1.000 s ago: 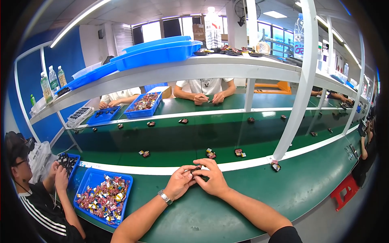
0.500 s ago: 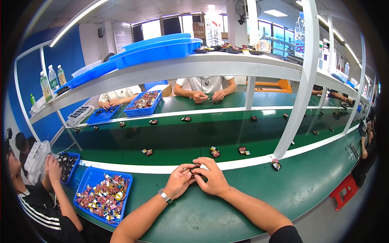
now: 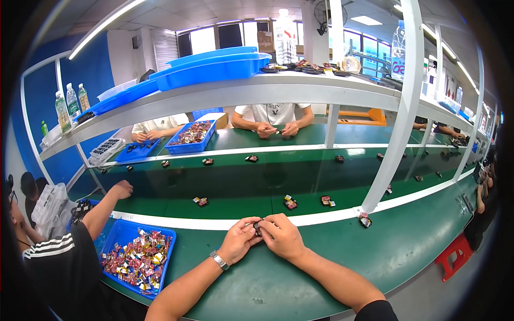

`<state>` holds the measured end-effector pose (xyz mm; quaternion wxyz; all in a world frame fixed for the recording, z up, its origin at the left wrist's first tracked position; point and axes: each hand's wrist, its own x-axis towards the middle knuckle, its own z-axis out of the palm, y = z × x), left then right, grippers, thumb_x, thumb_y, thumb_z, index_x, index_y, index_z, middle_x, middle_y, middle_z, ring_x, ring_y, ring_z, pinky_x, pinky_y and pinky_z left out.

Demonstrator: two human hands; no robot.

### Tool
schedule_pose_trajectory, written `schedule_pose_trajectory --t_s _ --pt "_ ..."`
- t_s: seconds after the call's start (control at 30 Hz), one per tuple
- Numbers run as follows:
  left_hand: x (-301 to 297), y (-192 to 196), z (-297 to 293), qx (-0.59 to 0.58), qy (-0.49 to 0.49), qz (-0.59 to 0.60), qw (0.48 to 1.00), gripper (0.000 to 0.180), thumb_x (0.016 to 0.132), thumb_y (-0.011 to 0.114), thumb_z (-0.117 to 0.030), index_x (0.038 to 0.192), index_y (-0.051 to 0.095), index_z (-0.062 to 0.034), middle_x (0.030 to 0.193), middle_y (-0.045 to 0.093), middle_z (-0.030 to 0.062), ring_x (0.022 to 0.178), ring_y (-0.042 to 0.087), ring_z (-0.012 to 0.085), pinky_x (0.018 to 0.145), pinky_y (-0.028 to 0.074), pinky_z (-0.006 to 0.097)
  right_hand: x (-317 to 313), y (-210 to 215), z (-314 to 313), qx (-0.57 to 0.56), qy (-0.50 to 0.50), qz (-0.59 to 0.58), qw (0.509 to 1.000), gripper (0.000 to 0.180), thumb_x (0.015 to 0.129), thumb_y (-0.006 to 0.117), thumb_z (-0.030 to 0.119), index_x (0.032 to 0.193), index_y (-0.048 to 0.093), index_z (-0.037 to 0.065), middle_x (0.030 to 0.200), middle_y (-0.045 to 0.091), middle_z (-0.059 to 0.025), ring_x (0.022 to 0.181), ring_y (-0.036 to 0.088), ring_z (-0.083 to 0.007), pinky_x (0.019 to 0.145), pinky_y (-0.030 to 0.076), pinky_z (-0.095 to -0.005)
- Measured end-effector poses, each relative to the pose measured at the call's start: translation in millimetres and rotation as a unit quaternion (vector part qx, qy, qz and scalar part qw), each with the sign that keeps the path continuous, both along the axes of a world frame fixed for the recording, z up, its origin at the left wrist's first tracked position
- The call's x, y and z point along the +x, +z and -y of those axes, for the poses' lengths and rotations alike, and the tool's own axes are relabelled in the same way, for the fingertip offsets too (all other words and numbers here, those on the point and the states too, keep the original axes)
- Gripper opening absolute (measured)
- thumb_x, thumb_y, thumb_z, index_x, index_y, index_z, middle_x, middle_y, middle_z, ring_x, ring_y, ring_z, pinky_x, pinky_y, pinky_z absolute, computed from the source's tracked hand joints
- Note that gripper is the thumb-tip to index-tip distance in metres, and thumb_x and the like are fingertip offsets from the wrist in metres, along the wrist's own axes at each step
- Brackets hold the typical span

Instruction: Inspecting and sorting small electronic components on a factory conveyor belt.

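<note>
My left hand (image 3: 239, 239) and my right hand (image 3: 281, 235) meet over the near edge of the green table, fingertips pinched together on one small dark part (image 3: 258, 227). A silver watch (image 3: 218, 260) sits on my left wrist. Both forearms come in from the lower edge. Just beyond my fingers runs the white stripe (image 3: 321, 218) at the edge of the green conveyor belt (image 3: 241, 184). The part is mostly hidden by my fingers.
A blue tray (image 3: 137, 255) of small red and yellow parts lies at my left, beside a person in a black striped shirt (image 3: 59, 257). Small parts (image 3: 290, 203) dot the belt. People sit opposite; one (image 3: 276, 127) handles a part. A white post (image 3: 393, 123) holds the shelf.
The person at my left has leaned in and stretched an arm out to the belt's edge. My hands stay together on the small part, barely shifted.
</note>
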<state>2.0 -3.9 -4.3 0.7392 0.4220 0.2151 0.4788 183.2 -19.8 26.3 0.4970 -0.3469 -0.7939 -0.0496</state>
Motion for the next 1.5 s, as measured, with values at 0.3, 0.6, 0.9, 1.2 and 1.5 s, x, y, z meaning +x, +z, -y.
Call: schedule_pose_trajectory --t_s 0.3,0.6,0.9,1.2,1.5 --pt "-0.9 -0.8 -0.3 -0.006 0.002 -0.005 1.000 0.032 0.098 0.055 -0.004 0.130 0.050 -0.0051 0.122 0.062 0.0091 0.115 0.060 0.0191 0.101 0.050 0.039 -2.1 0.9 1.9 0.005 -0.008 0.045 0.999 0.019 0.075 0.074 0.004 0.093 0.068 0.005 0.097 0.062 -0.0062 0.086 0.061 -0.0243 0.074 0.053 -0.0338" --pt "1.1 7.0 2.7 -0.014 0.004 -0.036 0.999 0.032 0.099 0.053 -0.003 0.130 0.050 -0.0038 0.123 0.062 0.0091 0.116 0.060 0.0188 0.102 0.050 0.038 -0.4 -7.4 -1.4 -0.011 -0.015 0.038 0.999 0.018 0.076 0.075 0.005 0.093 0.068 0.006 0.097 0.062 -0.0066 0.086 0.062 -0.0237 0.073 0.054 -0.0335" --pt "0.1 5.6 2.6 -0.002 0.007 -0.047 0.999 0.030 0.101 0.050 -0.004 0.131 0.050 -0.0043 0.123 0.062 0.0079 0.116 0.060 0.0171 0.101 0.051 0.036 -5.5 -5.9 -0.5 -0.002 -0.029 0.041 0.999 0.017 0.076 0.074 0.005 0.093 0.069 0.005 0.096 0.062 -0.0070 0.085 0.063 -0.0238 0.071 0.054 -0.0339" --pt "1.6 2.3 2.6 -0.010 -0.002 -0.048 0.999 0.031 0.101 0.053 -0.009 0.132 0.050 -0.0061 0.125 0.060 0.0058 0.116 0.058 0.0160 0.101 0.050 0.036 -7.3 -1.9 0.9 0.022 -0.029 0.034 0.999 0.016 0.074 0.075 0.001 0.089 0.069 0.004 0.091 0.063 -0.0065 0.082 0.063 -0.0237 0.067 0.054 -0.0343" --pt "5.5 -4.3 -0.7 -0.023 -0.018 -0.047 0.998 0.030 0.101 0.052 -0.009 0.131 0.051 -0.0058 0.125 0.059 0.0060 0.118 0.057 0.0175 0.103 0.049 0.039 -7.4 -3.7 -1.1 0.053 -0.063 0.033 0.996 0.008 0.076 0.071 0.004 0.082 0.067 0.005 0.087 0.062 -0.0048 0.079 0.062 -0.0225 0.064 0.052 -0.0333"
